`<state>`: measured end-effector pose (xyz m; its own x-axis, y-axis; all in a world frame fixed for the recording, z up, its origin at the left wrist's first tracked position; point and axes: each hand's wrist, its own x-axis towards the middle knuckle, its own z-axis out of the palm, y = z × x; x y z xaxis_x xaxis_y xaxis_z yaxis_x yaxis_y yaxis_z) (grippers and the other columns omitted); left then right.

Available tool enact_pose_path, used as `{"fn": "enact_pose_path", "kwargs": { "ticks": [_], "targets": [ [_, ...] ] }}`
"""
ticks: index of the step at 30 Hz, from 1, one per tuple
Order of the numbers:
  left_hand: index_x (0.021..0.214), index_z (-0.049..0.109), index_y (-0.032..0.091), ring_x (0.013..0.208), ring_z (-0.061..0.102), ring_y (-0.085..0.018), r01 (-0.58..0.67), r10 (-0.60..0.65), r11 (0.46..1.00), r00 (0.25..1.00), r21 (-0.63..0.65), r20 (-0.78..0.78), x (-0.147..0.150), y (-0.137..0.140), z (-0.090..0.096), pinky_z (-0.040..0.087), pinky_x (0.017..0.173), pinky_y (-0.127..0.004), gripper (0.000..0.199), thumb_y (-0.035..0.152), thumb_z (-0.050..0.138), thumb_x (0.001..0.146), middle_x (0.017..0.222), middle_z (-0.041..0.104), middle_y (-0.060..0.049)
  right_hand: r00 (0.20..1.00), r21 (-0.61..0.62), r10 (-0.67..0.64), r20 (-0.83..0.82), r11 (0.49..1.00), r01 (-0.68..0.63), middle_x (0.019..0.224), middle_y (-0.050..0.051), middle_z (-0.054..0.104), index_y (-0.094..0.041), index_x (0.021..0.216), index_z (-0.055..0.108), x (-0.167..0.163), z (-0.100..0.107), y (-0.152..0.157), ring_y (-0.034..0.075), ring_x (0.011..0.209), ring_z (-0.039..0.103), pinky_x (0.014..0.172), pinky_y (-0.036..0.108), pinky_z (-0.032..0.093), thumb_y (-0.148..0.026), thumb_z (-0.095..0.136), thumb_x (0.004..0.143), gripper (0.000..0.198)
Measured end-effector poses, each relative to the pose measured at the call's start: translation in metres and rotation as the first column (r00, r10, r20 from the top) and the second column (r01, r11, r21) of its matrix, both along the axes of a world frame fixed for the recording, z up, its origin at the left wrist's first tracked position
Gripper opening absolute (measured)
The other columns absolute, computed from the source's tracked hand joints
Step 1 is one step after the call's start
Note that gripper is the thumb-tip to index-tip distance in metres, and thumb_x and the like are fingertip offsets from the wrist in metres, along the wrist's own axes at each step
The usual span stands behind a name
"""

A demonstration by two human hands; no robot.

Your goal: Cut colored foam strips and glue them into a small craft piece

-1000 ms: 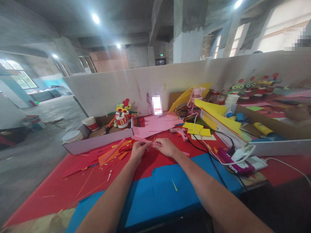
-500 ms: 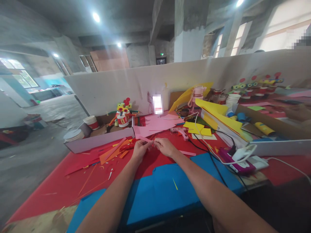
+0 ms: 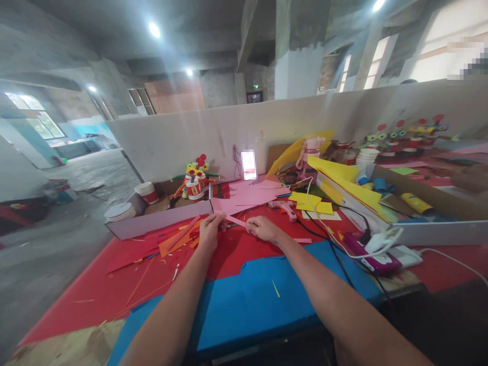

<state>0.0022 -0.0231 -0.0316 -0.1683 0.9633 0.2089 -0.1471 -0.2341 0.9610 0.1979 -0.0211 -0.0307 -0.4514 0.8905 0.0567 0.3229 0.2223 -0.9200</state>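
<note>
A narrow pink paper strip (image 3: pixel 237 221) is stretched between my two hands above the red tabletop (image 3: pixel 244 251). The fingers of my left hand (image 3: pixel 211 229) pinch its left end. Its right end sits between the thumb and fingers of my right hand (image 3: pixel 263 229). Larger pink paper sheets (image 3: pixel 247 195) lie just beyond the hands. To the right of them is a pink glue gun (image 3: pixel 284 208). Beside my left hand lie orange and red paper scraps (image 3: pixel 177 241), and another pink strip (image 3: pixel 302 240) lies right of my right hand.
Blue sheets (image 3: pixel 259 295) cover the near edge. A purple power strip (image 3: pixel 373 254) with cables lies at the right, before a box (image 3: pixel 450 235) of paper rolls. A left tray (image 3: pixel 163 222) holds paper cups and a colourful paper figure (image 3: pixel 196 178). A pale partition (image 3: pixel 171 134) stands behind.
My hands have moved apart, the left one going leftward and the right one slightly rightward. More of the pink strip now shows, straight between them.
</note>
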Motion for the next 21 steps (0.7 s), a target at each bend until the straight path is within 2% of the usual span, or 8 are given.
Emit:
{"fn": "enact_pose_path", "kwargs": {
  "ticks": [2, 4, 7, 9, 14, 21],
  "targets": [
    [0.059, 0.063, 0.015, 0.043, 0.046, -0.009, -0.018, 0.019, 1.000, 0.999, -0.005, 0.032, 0.000, 0.000, 0.000, 0.036, 0.045, -0.022, 0.033, 0.045, 0.072, 0.069, 0.049, 0.055, 0.000, 0.997, 0.005, -0.058, -0.040, 0.998, 0.059, 0.047, -0.006, 0.042, -0.018, 0.062, 0.052, -0.001, -0.003, 0.004, 0.007, 0.038, 0.036, 0.040, 0.019, 0.025, -0.019, 0.046, 0.085, 0.024],
    [0.067, 0.066, 0.014, 0.045, 0.048, -0.009, 0.035, -0.035, 0.999, 0.999, -0.023, 0.016, 0.005, -0.002, 0.000, 0.038, 0.046, -0.022, 0.038, 0.052, 0.070, 0.069, 0.053, 0.058, -0.001, 0.990, 0.017, -0.098, -0.101, 0.995, 0.100, 0.048, -0.006, 0.044, -0.017, 0.064, 0.054, -0.002, -0.007, 0.007, 0.007, 0.039, 0.037, 0.041, 0.018, 0.027, -0.020, 0.045, 0.086, 0.024],
    [0.071, 0.070, 0.013, 0.048, 0.049, -0.009, 0.169, -0.175, 0.984, 0.977, -0.061, -0.120, 0.017, -0.006, -0.002, 0.040, 0.048, -0.022, 0.040, 0.052, 0.075, 0.065, 0.059, 0.061, -0.001, 0.986, 0.076, -0.064, -0.154, 0.994, 0.077, 0.051, -0.004, 0.050, -0.017, 0.066, 0.056, -0.007, -0.012, 0.009, 0.008, 0.044, 0.044, 0.045, 0.018, 0.033, -0.026, 0.046, 0.089, 0.026],
    [0.066, 0.071, 0.014, 0.049, 0.048, -0.009, 0.181, -0.191, 0.981, 0.959, -0.067, -0.208, 0.023, -0.008, -0.004, 0.040, 0.049, -0.021, 0.035, 0.047, 0.079, 0.061, 0.058, 0.062, -0.001, 0.988, 0.120, -0.025, -0.155, 0.992, 0.044, 0.054, -0.003, 0.054, -0.017, 0.065, 0.055, -0.010, -0.015, 0.009, 0.008, 0.048, 0.048, 0.047, 0.018, 0.036, -0.030, 0.047, 0.090, 0.030],
    [0.058, 0.070, 0.014, 0.047, 0.047, -0.009, 0.014, -0.015, 1.000, 0.970, -0.006, -0.242, 0.024, -0.006, -0.007, 0.037, 0.050, -0.022, 0.030, 0.042, 0.080, 0.060, 0.050, 0.060, 0.000, 0.992, 0.080, 0.007, -0.125, 0.997, 0.003, 0.055, -0.002, 0.056, -0.016, 0.068, 0.059, -0.010, -0.015, 0.005, 0.008, 0.046, 0.049, 0.042, 0.016, 0.036, -0.035, 0.049, 0.089, 0.030],
    [0.055, 0.066, 0.014, 0.045, 0.048, -0.009, -0.090, 0.087, 0.996, 0.986, -0.012, -0.144, 0.009, 0.000, -0.001, 0.038, 0.048, -0.023, 0.033, 0.044, 0.080, 0.057, 0.051, 0.061, -0.002, 0.994, -0.006, 0.011, -0.110, 1.000, -0.012, 0.053, -0.002, 0.055, -0.015, 0.069, 0.061, -0.004, -0.012, 0.005, 0.008, 0.044, 0.049, 0.039, 0.016, 0.037, -0.031, 0.054, 0.087, 0.026]
  ]
}}
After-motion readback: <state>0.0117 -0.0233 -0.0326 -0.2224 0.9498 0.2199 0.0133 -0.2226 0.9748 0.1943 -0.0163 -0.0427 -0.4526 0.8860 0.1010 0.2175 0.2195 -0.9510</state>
